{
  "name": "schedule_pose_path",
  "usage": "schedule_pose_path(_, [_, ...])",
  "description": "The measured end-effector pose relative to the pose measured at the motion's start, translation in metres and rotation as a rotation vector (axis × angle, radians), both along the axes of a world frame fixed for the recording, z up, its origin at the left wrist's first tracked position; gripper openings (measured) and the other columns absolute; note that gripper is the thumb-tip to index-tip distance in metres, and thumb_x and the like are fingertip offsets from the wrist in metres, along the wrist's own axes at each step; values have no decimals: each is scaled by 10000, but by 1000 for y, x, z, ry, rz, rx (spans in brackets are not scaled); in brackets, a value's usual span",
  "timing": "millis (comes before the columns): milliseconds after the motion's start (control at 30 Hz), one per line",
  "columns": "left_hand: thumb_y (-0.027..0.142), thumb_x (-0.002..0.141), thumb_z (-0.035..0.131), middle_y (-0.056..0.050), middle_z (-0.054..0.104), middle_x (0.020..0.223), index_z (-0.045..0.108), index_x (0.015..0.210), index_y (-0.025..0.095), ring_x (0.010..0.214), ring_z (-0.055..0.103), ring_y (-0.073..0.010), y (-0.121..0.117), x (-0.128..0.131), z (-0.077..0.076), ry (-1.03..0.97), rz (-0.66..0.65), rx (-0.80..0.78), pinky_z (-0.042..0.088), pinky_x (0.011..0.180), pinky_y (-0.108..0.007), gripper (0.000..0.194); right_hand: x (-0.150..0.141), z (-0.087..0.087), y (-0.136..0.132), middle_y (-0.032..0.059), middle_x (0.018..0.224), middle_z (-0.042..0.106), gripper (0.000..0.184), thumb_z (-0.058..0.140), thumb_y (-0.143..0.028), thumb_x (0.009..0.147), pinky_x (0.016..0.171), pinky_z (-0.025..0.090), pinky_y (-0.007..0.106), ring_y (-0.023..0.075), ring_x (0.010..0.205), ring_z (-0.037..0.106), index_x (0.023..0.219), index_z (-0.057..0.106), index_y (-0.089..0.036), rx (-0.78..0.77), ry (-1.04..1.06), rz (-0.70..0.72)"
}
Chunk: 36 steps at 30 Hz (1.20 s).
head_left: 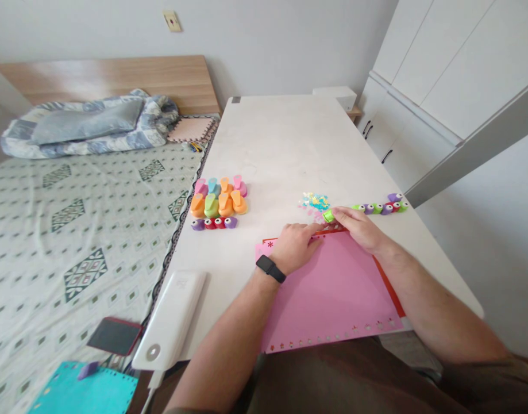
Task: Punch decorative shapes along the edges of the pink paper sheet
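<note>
In my right hand (357,226) is a small green craft punch (328,216), gripped at the far edge of the paper. My left hand (295,244), with a black watch on its wrist, closes on that edge of the pink paper (328,287), its thumb on top and its fingers over the edge. Beneath the pink paper lies a red sheet (389,286), showing along the top and right. Small punched shapes run along the pink paper's near edge. Beyond my hands is a pile of blue, yellow and pink confetti (315,201).
Several large lever punches (211,204) stand on the left of the white table (281,138), small ones (214,223) before them. More small punches (378,209) line up at right. A white power bank-like box (171,319), a phone (115,336) and turquoise paper (85,391) lie at lower left.
</note>
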<state>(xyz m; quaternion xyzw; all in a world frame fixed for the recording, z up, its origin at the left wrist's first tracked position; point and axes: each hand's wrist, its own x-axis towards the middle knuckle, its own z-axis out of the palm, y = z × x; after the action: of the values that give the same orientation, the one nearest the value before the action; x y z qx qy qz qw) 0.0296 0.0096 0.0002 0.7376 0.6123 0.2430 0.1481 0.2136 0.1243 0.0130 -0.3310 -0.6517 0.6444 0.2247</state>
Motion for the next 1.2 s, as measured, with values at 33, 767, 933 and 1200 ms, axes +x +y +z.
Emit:
schedule_pose_path(33, [308,990,556,-61,768,1062,597,1369,267,993,727,-233,0,0,0,2,-5,5,534,933,-383,383,-1,1,-1,45,959,768,417,603,-613,946,849,553,357,234,899,712,923,704,-209,1,0,5])
schedule_pose_path(767, [328,1007,522,-65,762,1019,562,1404,273,973,723,-248,-1,3,3,99,-3,-10,522,906,-394,403,-4,-1,-3,45,974,759,447,603,-663,921,918,564,402,255,947,706,944,700,-227,19,-20,9])
schedule_pose_path(933, [345,984,560,-72,767,1015,447,1496,236,968,728,-268,-1,3,2,85,23,-17,530,888,-402,536,-2,-6,-1,60,978,760,479,586,-675,927,878,570,381,245,941,702,982,722,-219,54,-36,-14])
schedule_pose_path(1200, [339,967,594,-83,766,1050,524,1406,219,1004,725,-259,-1,3,0,50,39,-35,528,922,-403,461,-1,-4,1,83,1044,770,501,524,-672,965,785,549,341,224,889,695,1002,732,-217,110,-71,-51])
